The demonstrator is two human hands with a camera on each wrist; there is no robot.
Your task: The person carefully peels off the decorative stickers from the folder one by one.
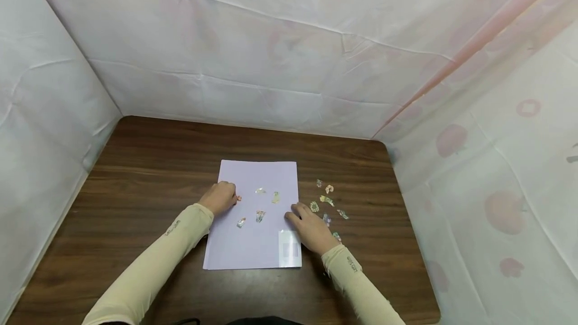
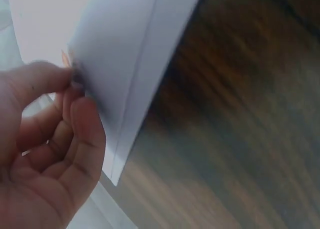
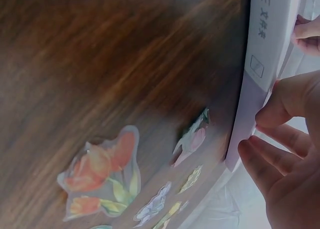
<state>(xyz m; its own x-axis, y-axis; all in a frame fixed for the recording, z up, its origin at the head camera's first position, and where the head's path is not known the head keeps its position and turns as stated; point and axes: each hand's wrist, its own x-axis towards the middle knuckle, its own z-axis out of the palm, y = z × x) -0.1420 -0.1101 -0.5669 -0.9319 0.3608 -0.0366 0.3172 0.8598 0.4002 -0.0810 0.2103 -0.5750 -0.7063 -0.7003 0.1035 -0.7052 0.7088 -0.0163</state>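
A pale purple file folder [image 1: 244, 255] lies on the brown table, with several small flower stickers [image 1: 260, 216] spread over its cover. At its left side my left hand [image 1: 220, 197] pinches a small orange flower sticker [image 1: 239, 198] between thumb and forefinger, right at the cover. In the left wrist view only an orange bit of that sticker [image 2: 66, 59] shows past the fingertips. My right hand [image 1: 311, 227] rests its fingertips on the folder's right edge, fingers spread and holding nothing. The right wrist view shows those fingers beside the folder's printed spine [image 3: 260, 39].
Right of the folder, several loose flower stickers [image 1: 327, 200] lie on the wooden table [image 1: 149, 164], some close by my right hand. An orange tulip sticker [image 3: 102, 174] is nearest the right wrist camera. Pale patterned curtains [image 1: 253, 64] enclose the table's back and sides.
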